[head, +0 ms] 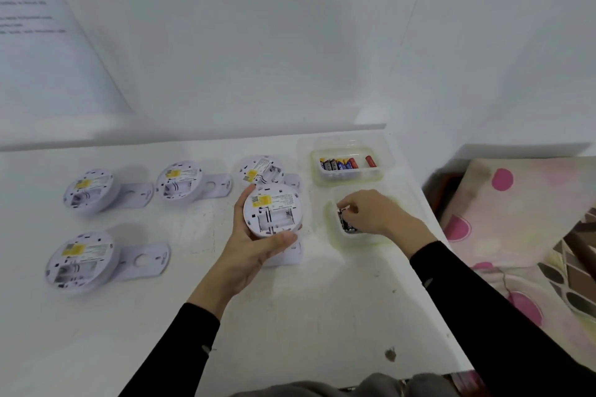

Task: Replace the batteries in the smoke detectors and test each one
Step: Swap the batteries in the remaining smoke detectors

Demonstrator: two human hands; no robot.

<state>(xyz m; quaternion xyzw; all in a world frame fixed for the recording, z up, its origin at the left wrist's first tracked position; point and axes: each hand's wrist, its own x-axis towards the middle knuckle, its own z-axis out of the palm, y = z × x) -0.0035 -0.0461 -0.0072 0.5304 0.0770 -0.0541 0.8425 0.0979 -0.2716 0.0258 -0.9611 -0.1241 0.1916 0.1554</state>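
My left hand (254,245) grips a round white smoke detector (272,210) above the table, its back up and its battery bay bare. My right hand (371,211) reaches into a clear plastic tub (335,235) and pinches dark batteries (345,219) there. Behind that tub, a second clear tub (348,176) holds several red, blue and black batteries (345,163). Several more detectors lie back-up on the table, one at the far left (88,190), one at the back middle (179,182), one behind my left hand (261,169) and one at the near left (80,261).
Flat white mounting plates (145,259) lie beside the detectors on the white table (290,316). A white wall rises behind the table. To the right, past the table edge, lies a pink-dotted cloth (516,219). A small dark speck (390,354) sits near the front edge.
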